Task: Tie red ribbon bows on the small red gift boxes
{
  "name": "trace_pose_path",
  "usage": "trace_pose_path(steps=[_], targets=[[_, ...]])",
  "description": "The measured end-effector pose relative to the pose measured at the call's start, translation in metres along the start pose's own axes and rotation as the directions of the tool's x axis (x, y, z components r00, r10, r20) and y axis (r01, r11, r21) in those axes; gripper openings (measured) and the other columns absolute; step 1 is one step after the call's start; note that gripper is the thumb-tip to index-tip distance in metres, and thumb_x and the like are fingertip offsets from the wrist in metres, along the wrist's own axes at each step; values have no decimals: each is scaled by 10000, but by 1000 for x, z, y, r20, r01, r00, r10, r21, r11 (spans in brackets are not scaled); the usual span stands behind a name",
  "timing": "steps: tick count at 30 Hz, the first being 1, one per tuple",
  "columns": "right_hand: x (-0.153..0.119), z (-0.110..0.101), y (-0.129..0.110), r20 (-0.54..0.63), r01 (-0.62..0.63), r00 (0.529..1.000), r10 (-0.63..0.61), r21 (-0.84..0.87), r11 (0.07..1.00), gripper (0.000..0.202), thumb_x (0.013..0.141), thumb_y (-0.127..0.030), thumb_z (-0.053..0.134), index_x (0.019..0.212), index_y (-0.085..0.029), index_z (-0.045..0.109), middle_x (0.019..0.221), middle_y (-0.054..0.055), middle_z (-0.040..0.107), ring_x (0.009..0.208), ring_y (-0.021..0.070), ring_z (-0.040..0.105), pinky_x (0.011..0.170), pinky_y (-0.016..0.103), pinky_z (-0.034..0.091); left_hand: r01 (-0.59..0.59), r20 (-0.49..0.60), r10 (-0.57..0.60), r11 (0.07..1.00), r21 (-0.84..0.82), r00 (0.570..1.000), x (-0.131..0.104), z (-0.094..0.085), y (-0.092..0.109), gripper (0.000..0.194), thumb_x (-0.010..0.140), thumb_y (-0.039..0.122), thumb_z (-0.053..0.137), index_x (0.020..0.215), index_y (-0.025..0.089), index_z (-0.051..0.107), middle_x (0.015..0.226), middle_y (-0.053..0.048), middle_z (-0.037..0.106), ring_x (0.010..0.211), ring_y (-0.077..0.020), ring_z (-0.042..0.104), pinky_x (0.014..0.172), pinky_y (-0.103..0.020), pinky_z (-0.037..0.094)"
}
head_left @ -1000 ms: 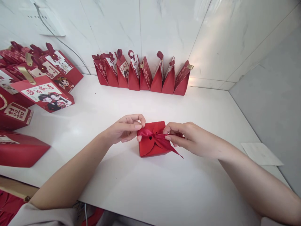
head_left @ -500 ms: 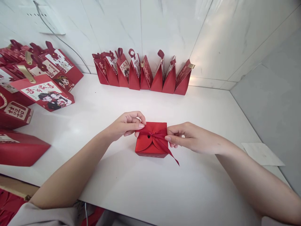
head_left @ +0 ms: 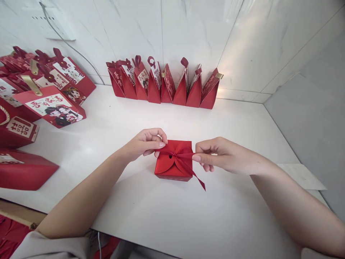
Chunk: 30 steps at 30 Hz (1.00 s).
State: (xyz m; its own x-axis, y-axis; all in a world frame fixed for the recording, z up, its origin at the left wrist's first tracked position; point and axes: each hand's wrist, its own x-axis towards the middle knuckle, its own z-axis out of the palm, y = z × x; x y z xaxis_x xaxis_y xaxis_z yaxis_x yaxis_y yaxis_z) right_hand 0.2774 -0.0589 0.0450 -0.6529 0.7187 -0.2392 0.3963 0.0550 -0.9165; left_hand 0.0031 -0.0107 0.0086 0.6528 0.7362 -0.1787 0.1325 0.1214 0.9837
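A small red gift box [head_left: 163, 166] with curved interlocking flaps sits on the white table in front of me. Across its top runs a dark red ribbon [head_left: 184, 154], knotted near the middle, with one tail hanging over the front right corner. At the box's back left, my left hand [head_left: 151, 141] pinches the ribbon between thumb and fingers. My right hand [head_left: 215, 154] is just off the right side, pinching the ribbon and drawing it taut from the knot. Some curled fingers of both hands are partly hidden.
Several red triangular boxes [head_left: 153, 94] with ribbon loops stand in a row along the tiled wall. More printed red boxes [head_left: 52, 108] crowd the left side. A white paper [head_left: 300, 176] lies at the right edge. A grey cable [head_left: 72, 46] hangs from the wall socket.
My right hand has moved slightly right, away from the box, and the ribbon stretches straighter to it. My left hand and the box stay in nearly the same place.
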Motion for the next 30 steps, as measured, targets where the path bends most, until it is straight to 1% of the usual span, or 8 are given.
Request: trace_pose_path(steps=[4,7,10,13,15,17,22,30], targets=[[-6,13,-9,-196,212,960,-199,50,976,210,959,-355,535,852,-193,615,657,-13,579,597,112,527,562,233,432,-5,-13,4,1000,-10,1000,-1,3,1,110,850,249,627,853,146,589,507,28,585,369,-23,313,387,-159,204],[-13,29,-20,21,467,884,-468,-109,877,162,934,-295,593,1051,-207,663,1002,66,667,893,161,609,782,281,493,-17,-25,17,1000,-3,1000,-2,4,2,122,844,262,639,854,150,591,493,47,535,386,-37,363,391,-161,208],[-16,33,-24,150,572,820,-553,-259,778,204,903,-288,641,1084,-202,673,1166,101,636,1056,202,581,913,322,466,-29,-28,30,999,26,999,-3,6,3,121,859,270,628,869,155,594,499,53,516,397,-40,368,395,-163,214],[-13,22,-19,-71,387,899,-432,-334,859,179,954,-337,548,987,-209,669,1038,83,666,918,188,613,814,313,486,-55,-47,60,993,105,997,-5,10,6,155,876,310,611,882,155,613,519,46,506,420,-46,386,390,-161,236],[-9,13,-12,-267,146,930,-253,-363,920,266,969,-413,494,872,-212,640,861,50,670,751,173,603,678,299,470,-69,-58,81,980,185,995,-7,13,10,176,879,328,609,890,154,635,539,42,494,446,-50,404,393,-158,256],[-8,6,-6,-320,-69,946,-48,-343,937,369,957,-488,474,756,-209,608,699,18,642,621,159,569,569,283,422,-82,-52,97,967,240,994,-8,17,13,170,876,318,614,887,152,648,557,42,485,460,-45,397,403,-154,271],[-10,10,-2,47,-246,965,260,-192,950,431,863,-560,579,646,-196,658,630,34,672,579,180,623,523,281,418,-85,-61,103,968,237,993,-7,17,12,149,870,298,619,873,150,638,532,53,480,420,-38,362,387,-156,270],[-3,8,-5,256,-221,950,180,140,965,342,834,-474,661,690,-190,534,766,19,663,714,158,617,596,259,439,-71,-76,89,976,207,993,-6,14,8,163,870,316,624,888,154,633,504,58,473,421,-46,399,375,-147,277]])
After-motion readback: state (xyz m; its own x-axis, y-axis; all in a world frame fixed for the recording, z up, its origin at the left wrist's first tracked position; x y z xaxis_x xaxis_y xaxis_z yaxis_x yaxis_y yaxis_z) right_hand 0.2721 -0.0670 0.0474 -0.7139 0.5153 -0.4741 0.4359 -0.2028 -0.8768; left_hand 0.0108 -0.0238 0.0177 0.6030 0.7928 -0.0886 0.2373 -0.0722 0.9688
